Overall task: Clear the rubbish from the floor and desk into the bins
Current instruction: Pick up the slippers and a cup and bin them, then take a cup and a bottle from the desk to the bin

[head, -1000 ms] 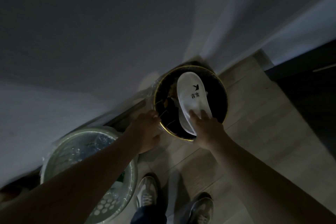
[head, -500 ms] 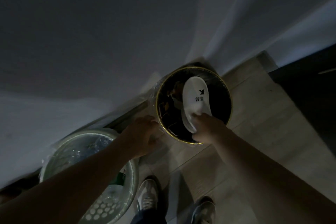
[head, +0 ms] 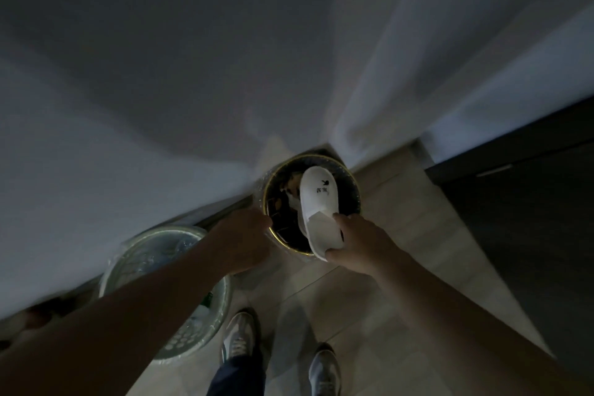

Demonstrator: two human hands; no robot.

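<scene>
Since half a second ago, the right hand point(head: 360, 243) has slid back to the near end of the white disposable slipper with a small black printed logo point(head: 318, 209), and the heel now pokes out over the near rim instead of sitting lower inside. Thumb and fingers pinch the slipper's open heel end; its toe points far, down into the round black bin with a thin gold rim point(head: 352, 183). That bin stands against the pale wall point(head: 160, 74) and already holds dark, unclear rubbish. The left hand point(head: 247, 241) is curled against the bin's near-left edge, apparently steadying it so the slipper can be pushed in; whether it truly clamps the rim cannot be told. To the near left stands a pale green round bin lined with clear plastic point(head: 221, 305), holding light-coloured waste. Two grey trainers point(head: 239, 336) stand on the light floor tiles point(head: 418, 235).
</scene>
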